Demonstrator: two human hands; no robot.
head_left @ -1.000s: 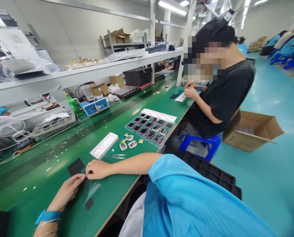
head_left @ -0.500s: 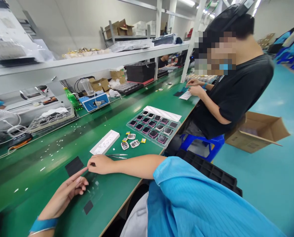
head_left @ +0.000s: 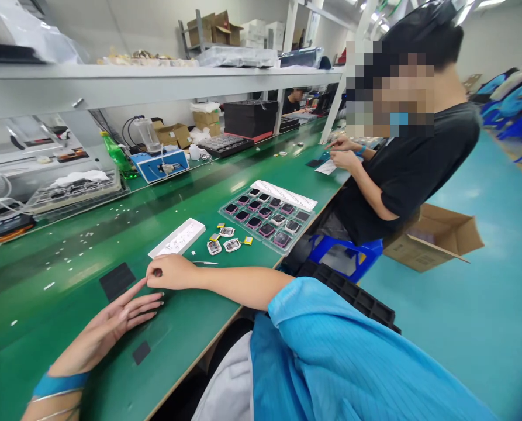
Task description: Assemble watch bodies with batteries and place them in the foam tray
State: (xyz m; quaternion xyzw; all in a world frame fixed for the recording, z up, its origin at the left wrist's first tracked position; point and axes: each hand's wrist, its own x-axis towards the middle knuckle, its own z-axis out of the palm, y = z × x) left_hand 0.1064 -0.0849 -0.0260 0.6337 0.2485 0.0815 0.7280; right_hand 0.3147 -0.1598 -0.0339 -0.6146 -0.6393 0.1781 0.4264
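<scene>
My left hand (head_left: 116, 321) is over the green bench, wearing a blue wristband, its fingers stretched out and spread. Its index fingertip meets the pinched thumb and finger of my right hand (head_left: 170, 272). Whatever the right hand pinches is too small or hidden to make out. Thin metal tips like tweezers (head_left: 206, 262) stick out behind the right wrist; whether that hand holds them cannot be seen. A dark square pad (head_left: 117, 282) lies beyond the left hand, and a smaller dark square (head_left: 141, 353) lies nearer me. Just past the right hand is a long white box (head_left: 178, 237).
Several small watch-like modules (head_left: 229, 231) lie right of the white box, near a clear tray (head_left: 282, 248) of dark square-faced parts. White scraps dot the bench's left. A co-worker in black (head_left: 436, 158) sits at right, near a cardboard box (head_left: 431, 240).
The view has shifted a little. My left hand's curled fingers have straightened and spread. The right hand keeps its pinch at the left index fingertip; less of the metal tips shows.
</scene>
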